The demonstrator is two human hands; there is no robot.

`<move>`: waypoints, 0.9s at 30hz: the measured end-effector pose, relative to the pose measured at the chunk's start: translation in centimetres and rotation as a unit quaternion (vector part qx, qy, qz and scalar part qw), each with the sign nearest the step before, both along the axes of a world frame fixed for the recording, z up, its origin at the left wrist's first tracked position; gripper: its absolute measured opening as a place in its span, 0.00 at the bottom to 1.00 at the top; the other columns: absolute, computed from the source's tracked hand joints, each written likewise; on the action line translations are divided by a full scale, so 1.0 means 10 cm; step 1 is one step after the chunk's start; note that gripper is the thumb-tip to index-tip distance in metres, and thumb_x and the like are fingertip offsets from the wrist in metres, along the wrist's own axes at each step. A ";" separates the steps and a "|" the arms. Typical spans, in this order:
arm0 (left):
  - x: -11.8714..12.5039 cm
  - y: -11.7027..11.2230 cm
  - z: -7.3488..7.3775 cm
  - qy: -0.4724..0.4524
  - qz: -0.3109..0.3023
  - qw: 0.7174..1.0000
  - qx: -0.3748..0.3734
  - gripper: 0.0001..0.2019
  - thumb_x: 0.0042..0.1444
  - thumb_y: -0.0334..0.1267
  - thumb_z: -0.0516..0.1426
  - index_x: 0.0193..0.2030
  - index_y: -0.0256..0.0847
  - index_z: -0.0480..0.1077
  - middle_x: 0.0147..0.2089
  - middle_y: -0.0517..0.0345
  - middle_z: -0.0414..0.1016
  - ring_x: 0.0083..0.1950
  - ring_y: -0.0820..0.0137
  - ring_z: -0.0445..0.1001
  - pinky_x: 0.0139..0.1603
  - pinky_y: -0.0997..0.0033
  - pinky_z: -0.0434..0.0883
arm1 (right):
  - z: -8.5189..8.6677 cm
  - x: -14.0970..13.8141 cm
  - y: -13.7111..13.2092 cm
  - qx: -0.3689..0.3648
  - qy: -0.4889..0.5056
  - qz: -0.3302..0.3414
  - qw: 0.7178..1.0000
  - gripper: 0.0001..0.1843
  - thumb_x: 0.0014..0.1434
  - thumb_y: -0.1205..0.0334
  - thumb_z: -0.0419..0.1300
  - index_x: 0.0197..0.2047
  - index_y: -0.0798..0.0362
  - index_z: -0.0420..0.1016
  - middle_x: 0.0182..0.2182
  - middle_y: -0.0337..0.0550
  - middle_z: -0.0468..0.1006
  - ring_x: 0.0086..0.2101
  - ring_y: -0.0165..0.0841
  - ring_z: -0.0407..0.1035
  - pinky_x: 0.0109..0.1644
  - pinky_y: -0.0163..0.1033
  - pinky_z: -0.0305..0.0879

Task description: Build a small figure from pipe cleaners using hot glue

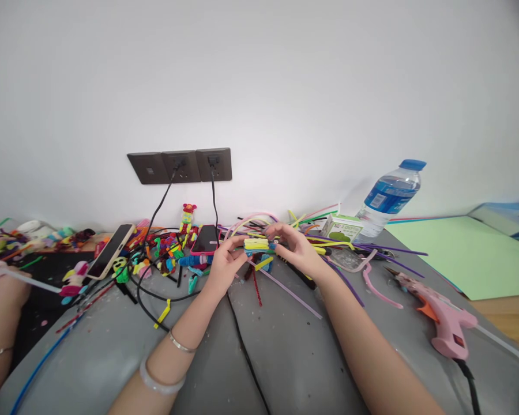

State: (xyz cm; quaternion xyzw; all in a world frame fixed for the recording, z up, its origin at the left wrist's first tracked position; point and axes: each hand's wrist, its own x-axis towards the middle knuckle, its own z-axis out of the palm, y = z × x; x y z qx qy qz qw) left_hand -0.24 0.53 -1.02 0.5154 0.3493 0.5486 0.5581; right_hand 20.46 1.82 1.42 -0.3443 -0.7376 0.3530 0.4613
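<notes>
Both my hands meet at the middle of a grey table (285, 357). My left hand (224, 264) pinches the left end of a small yellow and blue pipe-cleaner piece (256, 245). The fingers of my right hand (294, 245) curl over its right end from above. Loose pipe cleaners (285, 288) in purple, red and yellow lie just under and beyond the hands. I wear bracelets on the left wrist.
A pink glue gun (441, 317) lies at the right. A water bottle (389, 199) and a small green box (341, 227) stand behind. Two phones (110, 251) (204, 239) charge from wall sockets (179, 166). Pipe-cleaner figures (164, 251) clutter the left. Another person's hand (0, 288) is at far left.
</notes>
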 end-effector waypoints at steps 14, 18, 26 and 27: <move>0.01 -0.01 0.00 0.004 -0.011 1.000 -0.008 0.18 0.48 0.37 0.65 0.47 0.40 0.73 0.51 0.49 0.75 0.43 0.66 0.79 0.43 0.66 0.79 | 0.06 -0.08 -0.06 0.026 -0.007 0.002 1.000 0.13 0.58 0.65 0.58 0.47 0.50 0.68 0.46 0.46 0.72 0.43 0.37 0.68 0.48 0.43 0.64; 0.01 -0.01 0.01 0.013 -0.015 1.000 -0.006 0.18 0.48 0.38 0.65 0.47 0.39 0.72 0.50 0.49 0.76 0.43 0.65 0.79 0.42 0.65 0.79 | 0.06 -0.08 -0.06 0.030 -0.013 -0.004 0.999 0.13 0.58 0.66 0.58 0.47 0.50 0.68 0.45 0.46 0.73 0.43 0.38 0.68 0.47 0.43 0.64; 0.00 -0.02 0.01 0.047 -0.018 0.999 -0.002 0.18 0.48 0.38 0.65 0.47 0.39 0.72 0.49 0.49 0.77 0.43 0.64 0.79 0.42 0.65 0.78 | 0.05 -0.08 -0.06 0.020 -0.011 0.000 1.000 0.15 0.57 0.66 0.57 0.49 0.49 0.68 0.47 0.46 0.73 0.43 0.37 0.69 0.48 0.44 0.66; 0.00 -0.02 0.01 0.045 -0.019 0.999 -0.005 0.18 0.49 0.38 0.65 0.47 0.39 0.72 0.49 0.49 0.77 0.43 0.64 0.79 0.43 0.64 0.78 | 0.05 -0.08 -0.06 0.019 -0.011 0.000 1.000 0.15 0.57 0.66 0.57 0.48 0.49 0.69 0.47 0.46 0.73 0.43 0.37 0.69 0.48 0.44 0.66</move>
